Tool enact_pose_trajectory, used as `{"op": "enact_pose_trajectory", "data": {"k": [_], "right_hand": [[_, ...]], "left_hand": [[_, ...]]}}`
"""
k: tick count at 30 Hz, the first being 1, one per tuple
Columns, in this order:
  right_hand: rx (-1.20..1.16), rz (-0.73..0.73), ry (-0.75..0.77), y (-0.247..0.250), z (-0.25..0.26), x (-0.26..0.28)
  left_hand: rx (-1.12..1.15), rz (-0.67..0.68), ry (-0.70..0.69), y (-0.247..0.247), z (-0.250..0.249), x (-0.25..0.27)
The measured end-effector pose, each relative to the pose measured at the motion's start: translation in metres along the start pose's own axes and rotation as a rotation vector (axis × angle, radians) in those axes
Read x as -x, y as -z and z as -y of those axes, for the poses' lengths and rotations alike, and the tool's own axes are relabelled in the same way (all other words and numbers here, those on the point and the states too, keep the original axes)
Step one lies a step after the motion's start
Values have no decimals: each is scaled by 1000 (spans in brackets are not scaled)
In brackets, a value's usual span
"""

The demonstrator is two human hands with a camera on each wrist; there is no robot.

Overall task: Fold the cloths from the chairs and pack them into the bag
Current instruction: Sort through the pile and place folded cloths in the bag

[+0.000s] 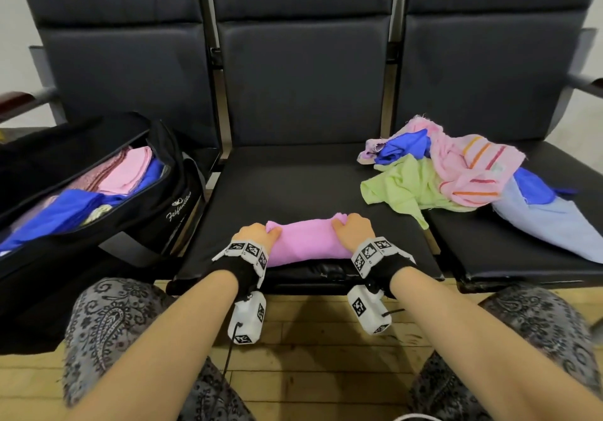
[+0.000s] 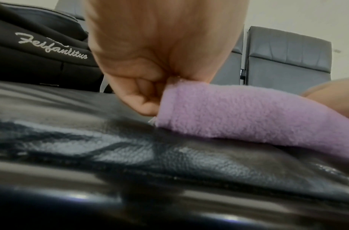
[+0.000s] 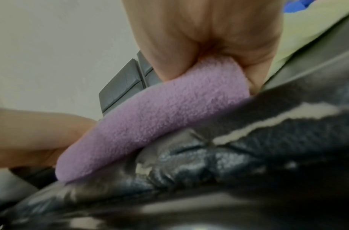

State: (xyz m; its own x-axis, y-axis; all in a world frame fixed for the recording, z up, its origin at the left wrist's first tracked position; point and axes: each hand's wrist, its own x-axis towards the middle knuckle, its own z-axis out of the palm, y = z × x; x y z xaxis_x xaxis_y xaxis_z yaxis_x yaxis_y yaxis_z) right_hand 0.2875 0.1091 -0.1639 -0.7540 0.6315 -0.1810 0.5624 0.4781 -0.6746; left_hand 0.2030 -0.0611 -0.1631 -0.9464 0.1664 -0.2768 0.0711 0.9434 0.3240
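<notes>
A folded pink cloth [image 1: 306,241] lies near the front edge of the middle chair seat [image 1: 293,189]. My left hand [image 1: 256,233] pinches its left end, fingers curled, as the left wrist view shows on the cloth [image 2: 248,115]. My right hand [image 1: 350,229] grips the right end of the cloth [image 3: 159,118], thumb and fingers wrapped round the fold. The open black bag [image 1: 153,211] sits on the left chair with folded pink and blue cloths [image 1: 127,172] inside.
A heap of unfolded cloths [image 1: 456,175], green, pink-striped, blue and light blue, lies on the right chair seat. The chair backs [image 1: 303,71] rise behind. My patterned trouser knees and a wooden floor [image 1: 310,355] are below the seat edge.
</notes>
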Motion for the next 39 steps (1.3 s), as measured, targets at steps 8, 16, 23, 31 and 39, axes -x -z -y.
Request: {"op": "enact_pose_trajectory", "data": {"k": [8, 16, 23, 31, 39], "right_hand": [[583, -161, 581, -6, 3, 4], [545, 337, 601, -1, 7, -7], [545, 302, 566, -24, 39, -6], [575, 448, 447, -40, 26, -22], [565, 498, 379, -38, 28, -23]], "left_hand": [[-66, -2, 15, -15, 4, -18], [44, 53, 152, -15, -5, -20], [-23, 68, 75, -13, -2, -19], [10, 140, 53, 0, -4, -12], [-150, 27, 2, -8, -5, -12]]}}
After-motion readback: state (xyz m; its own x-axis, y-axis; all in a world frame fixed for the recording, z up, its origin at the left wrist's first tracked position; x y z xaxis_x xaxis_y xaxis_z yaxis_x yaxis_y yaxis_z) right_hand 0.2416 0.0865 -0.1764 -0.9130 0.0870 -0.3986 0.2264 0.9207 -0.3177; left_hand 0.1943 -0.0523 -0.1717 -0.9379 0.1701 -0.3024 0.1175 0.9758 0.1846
